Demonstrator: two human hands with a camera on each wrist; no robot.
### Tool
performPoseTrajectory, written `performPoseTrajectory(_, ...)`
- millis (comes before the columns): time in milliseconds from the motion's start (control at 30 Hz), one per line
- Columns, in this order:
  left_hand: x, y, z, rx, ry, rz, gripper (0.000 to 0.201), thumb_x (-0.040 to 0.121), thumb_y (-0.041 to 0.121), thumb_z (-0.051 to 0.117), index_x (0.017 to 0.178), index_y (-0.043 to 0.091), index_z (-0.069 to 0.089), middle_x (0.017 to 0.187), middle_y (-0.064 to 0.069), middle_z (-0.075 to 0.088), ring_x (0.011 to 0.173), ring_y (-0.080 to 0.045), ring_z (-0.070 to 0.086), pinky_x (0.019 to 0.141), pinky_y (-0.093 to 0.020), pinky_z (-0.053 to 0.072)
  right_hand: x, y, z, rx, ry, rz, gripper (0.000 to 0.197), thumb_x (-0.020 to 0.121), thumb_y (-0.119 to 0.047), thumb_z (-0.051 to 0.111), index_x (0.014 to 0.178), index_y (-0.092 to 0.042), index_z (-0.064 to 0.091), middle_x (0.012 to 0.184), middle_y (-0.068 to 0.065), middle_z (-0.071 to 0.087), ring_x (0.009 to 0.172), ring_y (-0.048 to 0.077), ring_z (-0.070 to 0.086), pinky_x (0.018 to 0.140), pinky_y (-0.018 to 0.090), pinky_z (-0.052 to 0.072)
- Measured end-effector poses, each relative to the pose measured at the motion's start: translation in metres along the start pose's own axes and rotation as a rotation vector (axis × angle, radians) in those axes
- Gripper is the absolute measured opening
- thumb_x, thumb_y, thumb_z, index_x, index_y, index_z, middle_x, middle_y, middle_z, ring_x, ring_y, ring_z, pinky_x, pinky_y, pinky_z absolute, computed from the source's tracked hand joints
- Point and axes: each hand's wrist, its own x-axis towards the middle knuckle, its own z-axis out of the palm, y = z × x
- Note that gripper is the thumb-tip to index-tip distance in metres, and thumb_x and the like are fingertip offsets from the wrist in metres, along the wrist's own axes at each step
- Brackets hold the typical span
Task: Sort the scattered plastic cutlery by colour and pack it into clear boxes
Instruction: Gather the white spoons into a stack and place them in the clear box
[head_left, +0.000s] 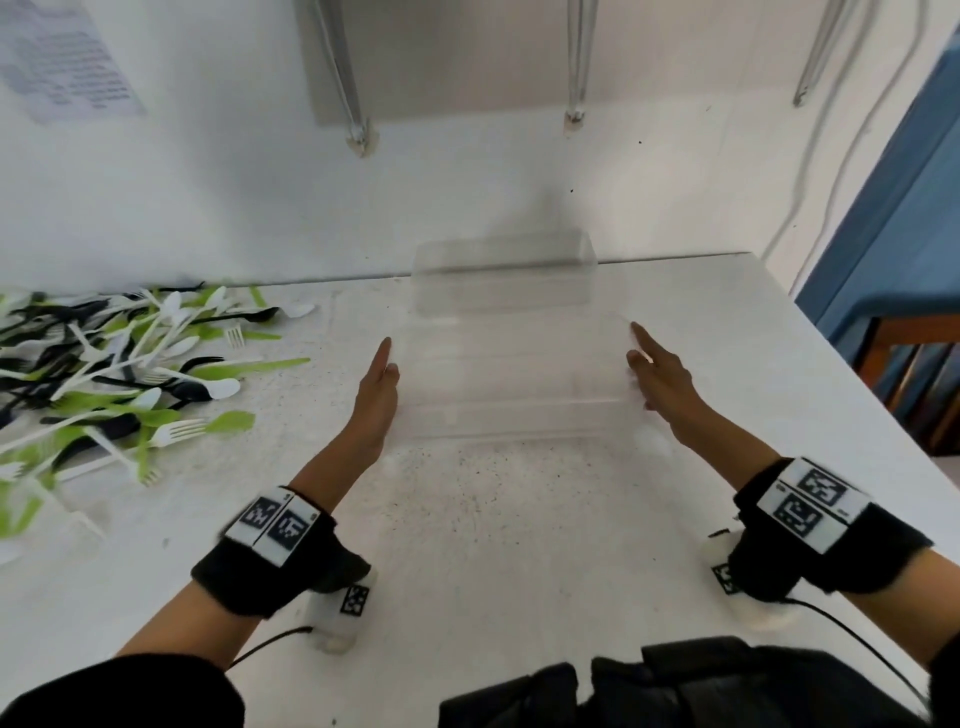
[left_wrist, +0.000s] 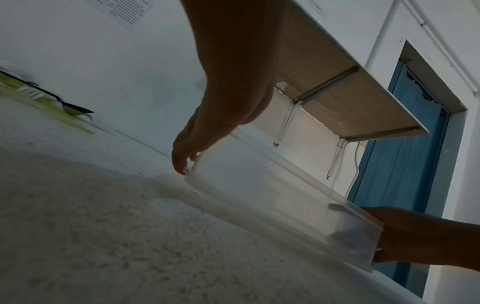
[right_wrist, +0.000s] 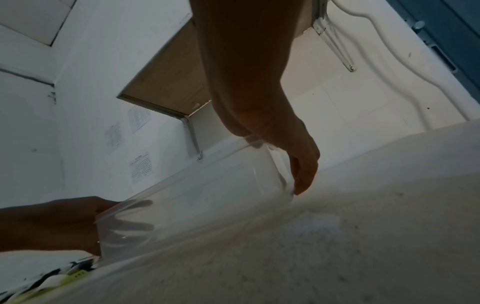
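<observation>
- A heap of plastic cutlery (head_left: 119, 374) in green, white and black lies scattered at the far left of the white table (head_left: 519, 545), well apart from both hands.
- The left hand (head_left: 375, 400) stands on edge, fingers straight and held together, pressed flat against the left end of the clear box (head_left: 511, 374); the left wrist view shows the fingertips (left_wrist: 182, 162) touching the box's rim.
- The clear box sits in the middle of the table between the two hands, its near part low and open; a raised clear part (head_left: 504, 275) behind it is probably the hinged lid, though blur makes this hard to tell.
- The right hand (head_left: 662, 379) meets the box's right end, fingers straight and slightly spread, the thumb at the rim; the right wrist view shows its fingers (right_wrist: 302, 174) along the box's end wall.
- A blue door frame (head_left: 883, 208) stands at the far right, beyond the table edge.
</observation>
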Motion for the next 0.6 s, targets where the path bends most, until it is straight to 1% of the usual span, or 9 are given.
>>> performPoseTrajectory(67, -0.003, -0.002, 0.0, 0.022, -0.011, -0.001, 0.044, 0.104, 0.022, 0.025, 0.147, 0.031, 0.023, 0.154, -0.005, 0.026, 0.14, -0.023, 0.026, 0.116, -0.044, 0.018, -0.006, 0.002, -0.003, -0.039, -0.038, 0.002, 0.05, 0.1, -0.027, 0.038, 0.147, -0.031, 0.023, 0.147, 0.012, 0.035, 0.123, 0.024, 0.044, 0.1, 0.037, 0.037)
performPoseTrajectory(167, -0.006, -0.002, 0.001, 0.03, -0.008, -0.015, 0.045, 0.104, 0.019, 0.025, 0.147, 0.03, 0.024, 0.153, -0.006, 0.027, 0.14, -0.024, 0.027, 0.116, -0.044, 0.019, -0.009, 0.001, -0.005, -0.049, -0.054, 0.017, 0.05, 0.1, -0.026, 0.039, 0.147, -0.031, 0.022, 0.14, 0.009, 0.041, 0.118, 0.021, 0.043, 0.108, 0.043, 0.036)
performPoseTrajectory(233, -0.006, -0.003, 0.002, 0.029, -0.001, -0.028, 0.045, 0.103, 0.018, 0.025, 0.146, 0.031, 0.026, 0.153, -0.006, 0.028, 0.139, -0.024, 0.028, 0.116, -0.044, 0.018, -0.009, 0.001, -0.007, -0.05, -0.067, 0.03, 0.049, 0.1, -0.027, 0.037, 0.147, -0.031, 0.023, 0.139, 0.007, 0.041, 0.126, 0.027, 0.042, 0.105, 0.042, 0.038)
performPoseTrajectory(333, -0.004, -0.005, 0.001, 0.016, -0.003, -0.057, 0.045, 0.103, 0.017, 0.027, 0.145, 0.031, 0.029, 0.151, -0.006, 0.031, 0.138, -0.024, 0.031, 0.113, -0.04, 0.024, -0.01, 0.003, -0.008, -0.023, -0.099, 0.055, 0.048, 0.1, -0.028, 0.037, 0.146, -0.033, 0.024, 0.143, 0.007, 0.038, 0.117, 0.027, 0.047, 0.092, 0.038, 0.046)
performPoseTrajectory(367, -0.004, -0.005, 0.0, 0.015, -0.004, -0.067, 0.045, 0.102, 0.017, 0.028, 0.145, 0.031, 0.029, 0.15, -0.006, 0.033, 0.136, -0.024, 0.033, 0.108, -0.037, 0.029, -0.009, 0.004, -0.009, -0.011, -0.105, 0.059, 0.047, 0.1, -0.028, 0.038, 0.145, -0.034, 0.026, 0.138, 0.008, 0.042, 0.114, 0.026, 0.048, 0.089, 0.038, 0.047)
performPoseTrajectory(433, -0.005, -0.004, -0.003, 0.001, -0.017, -0.076, 0.045, 0.102, 0.017, 0.032, 0.144, 0.031, 0.031, 0.148, -0.007, 0.036, 0.133, -0.025, 0.036, 0.096, -0.034, 0.032, -0.007, 0.005, -0.012, 0.015, -0.118, 0.063, 0.049, 0.099, -0.027, 0.043, 0.145, -0.035, 0.029, 0.115, 0.008, 0.051, 0.109, 0.025, 0.05, 0.086, 0.038, 0.049)
performPoseTrajectory(500, -0.005, -0.001, -0.006, -0.025, -0.038, -0.087, 0.046, 0.1, 0.016, 0.036, 0.144, 0.031, 0.032, 0.146, -0.006, 0.039, 0.132, -0.026, 0.037, 0.093, -0.035, 0.032, -0.006, 0.007, -0.016, 0.031, -0.142, 0.053, 0.05, 0.097, -0.026, 0.047, 0.144, -0.034, 0.031, 0.094, 0.007, 0.053, 0.101, 0.023, 0.051, 0.086, 0.038, 0.05)
performPoseTrajectory(533, -0.005, -0.001, -0.007, -0.027, -0.041, -0.091, 0.046, 0.1, 0.015, 0.037, 0.143, 0.03, 0.034, 0.144, -0.007, 0.041, 0.131, -0.026, 0.039, 0.093, -0.035, 0.033, -0.006, 0.007, -0.017, 0.014, -0.147, 0.04, 0.051, 0.097, -0.025, 0.048, 0.144, -0.032, 0.032, 0.095, 0.011, 0.056, 0.102, 0.025, 0.052, 0.088, 0.038, 0.049)
performPoseTrajectory(600, -0.003, 0.0, -0.01, 0.022, -0.014, -0.073, 0.046, 0.098, 0.013, 0.04, 0.142, 0.029, 0.038, 0.141, -0.008, 0.044, 0.125, -0.025, 0.043, 0.094, -0.036, 0.036, -0.004, 0.009, -0.017, -0.146, -0.1, -0.037, 0.05, 0.095, -0.025, 0.05, 0.143, -0.027, 0.035, 0.118, 0.018, 0.053, 0.114, 0.03, 0.05, 0.099, 0.039, 0.042)
